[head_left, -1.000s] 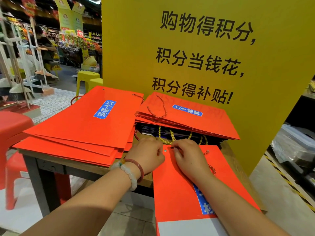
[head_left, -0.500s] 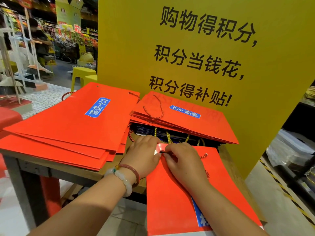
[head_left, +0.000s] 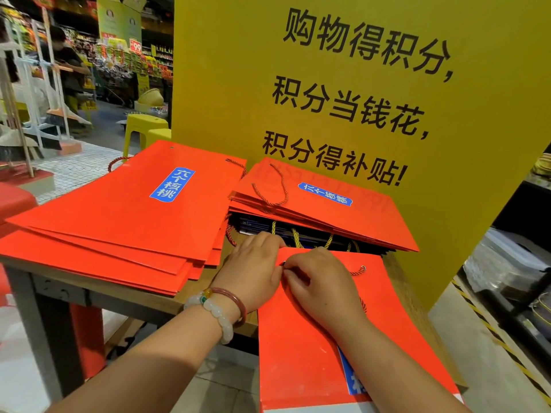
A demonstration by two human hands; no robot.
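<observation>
A flat red paper bag (head_left: 301, 347) with a blue label lies on the near right part of the wooden table (head_left: 143, 296) and sticks out over its front edge. My left hand (head_left: 253, 269) grips the bag's top left corner, fingers curled over the edge. My right hand (head_left: 322, 281) rests on the bag beside it, its fingertips pinching at the left eyelet hole near the top edge. A red cord end shows at the right eyelet (head_left: 360, 269). What the fingertips hold is hidden.
A stack of red bags (head_left: 125, 222) covers the table's left half. A second stack of red bags (head_left: 328, 210) lies on dark bags with gold cords (head_left: 298, 236) behind my hands. A yellow sign (head_left: 357, 84) stands behind. Red stool (head_left: 15, 201) left; yellow stools (head_left: 143, 126) beyond.
Both hands stayed at the bag's top left corner, working at the eyelet. My view shifted a little to the right and nearer.
</observation>
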